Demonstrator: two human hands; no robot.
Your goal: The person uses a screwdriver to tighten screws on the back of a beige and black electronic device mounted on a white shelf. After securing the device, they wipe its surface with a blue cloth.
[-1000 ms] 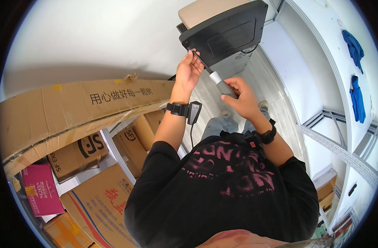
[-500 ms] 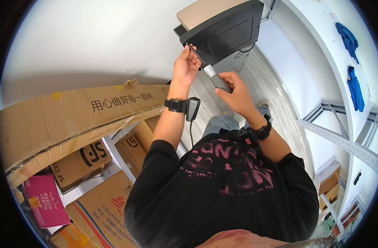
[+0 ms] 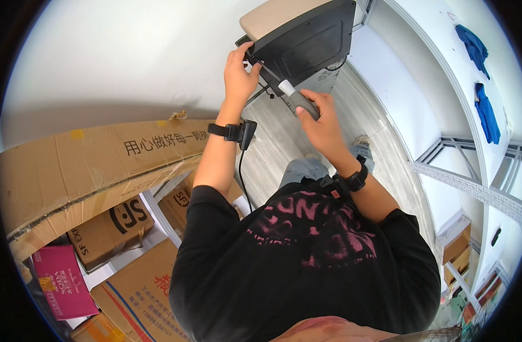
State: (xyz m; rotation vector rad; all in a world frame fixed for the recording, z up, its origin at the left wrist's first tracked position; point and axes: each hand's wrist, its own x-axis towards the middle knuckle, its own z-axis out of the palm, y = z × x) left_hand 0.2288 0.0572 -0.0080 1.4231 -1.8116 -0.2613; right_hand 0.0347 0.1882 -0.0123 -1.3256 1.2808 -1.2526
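My right hand (image 3: 325,126) is closed round the grey handle of a screwdriver (image 3: 300,101), which has a white collar. Its thin shaft slants up to the near left corner of a black panel (image 3: 309,54). That panel forms the underside or back of a piece with a beige rounded part (image 3: 283,16); I cannot tell its kind. At the same corner, the fingers and thumb of my left hand (image 3: 240,77) bend round the panel's edge. The screwdriver's tip lies close to the left thumb, and whether it sits in a screw is too small to make out.
Cardboard boxes (image 3: 110,233) and a pink box (image 3: 64,282) fill a shelf at the left, beneath a long carton (image 3: 95,151). White metal shelving (image 3: 477,188) stands at the right, with blue cloths (image 3: 486,114) near it. A black cable (image 3: 244,176) hangs from my left wrist strap.
My left hand has shifted left and up, from beside the screwdriver's shaft to the panel's corner. The screwdriver stays in my right hand, tilted much as before. The panel appears slightly further left.
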